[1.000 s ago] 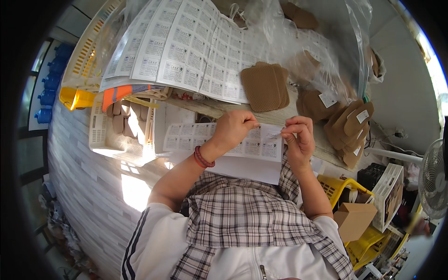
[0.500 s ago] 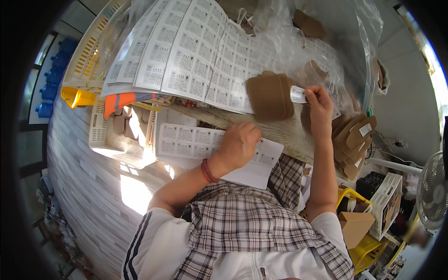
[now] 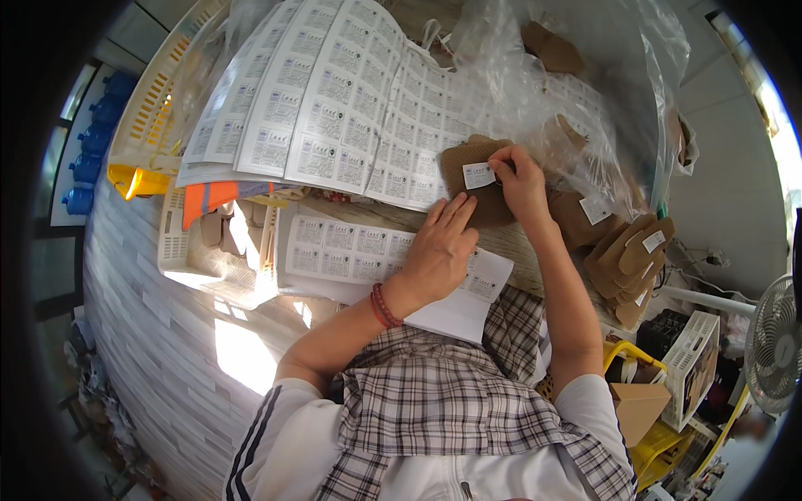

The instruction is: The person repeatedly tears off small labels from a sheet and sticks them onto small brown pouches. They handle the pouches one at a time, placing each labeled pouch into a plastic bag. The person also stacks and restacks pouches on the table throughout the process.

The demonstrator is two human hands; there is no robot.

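Note:
A white printed label [image 3: 477, 175] lies against a stack of brown textured pads [image 3: 491, 210] at the edge of the wooden table [image 3: 528, 252]. The thumb and fingers of my right hand [image 3: 522, 185] pinch this label by its right end. My left hand [image 3: 440, 255] has its fingers stretched out, their tips on the lower left edge of the pads. Beneath my left wrist, a sheet of printed labels [image 3: 342, 249] rests over my lap, with a bare white part of its backing to the right. How many pads are in the stack cannot be seen.
Several large label sheets [image 3: 330, 108] cover the table's far side, beside clear plastic bags [image 3: 535, 75]. Labelled brown pads [image 3: 626, 259] are heaped at the right. A cream plastic crate [image 3: 175, 242] stands at the left, and a fan [image 3: 773, 342] at the far right.
My right hand has moved left, carrying the label from beside the pads onto them. My left hand has reached forward from the label sheet, its curled fingers straightening onto the pads.

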